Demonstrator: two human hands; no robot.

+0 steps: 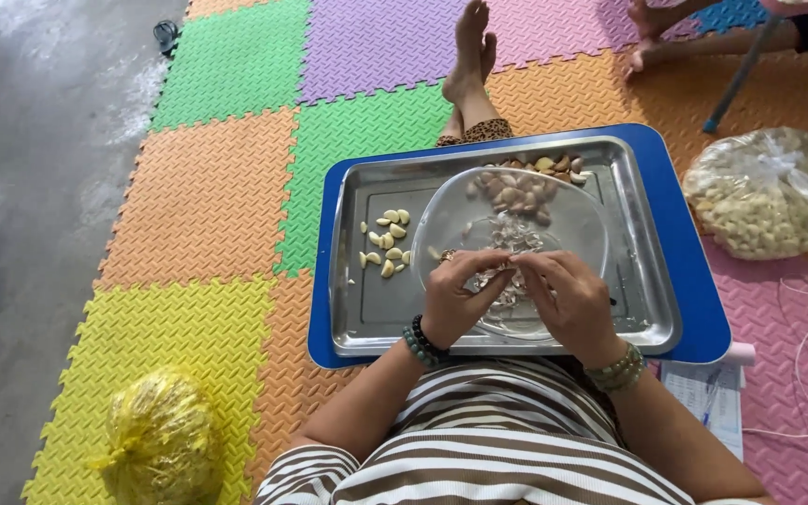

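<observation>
Both hands met over the middle of the clear bowl [580, 217], fingertips pinched narrowly together on something small that looked like a garlic clove [513, 271], though the fingers hid most of it. The left hand [457, 297] curled in from one side with a ring on one finger and a dark bead bracelet at the wrist; the right hand [568, 301] closed from the other side, a green bead bracelet at its wrist. Directly under and just beyond the pinch, inside the bowl, lay a heap of pale papery skins [509, 234]. Farther from the grip, against the bowl's far wall, sat a pile of unpeeled cloves [516, 192] in brownish skin. The bowl rested in a steel tray [367, 309], and to the left of the grip, on the tray's bare floor, a loose cluster of peeled cloves [387, 241] lay apart from the bowl. The tray sat on a blue board [699, 281] on the coloured foam mat [208, 196]. Well to the right of the hands was a tied clear bag of cloves [769, 192]; near the left elbow, a knotted yellow bag [159, 440] whose contents could not be made out. Another person's feet [652, 28] were cut off at the top edge.
</observation>
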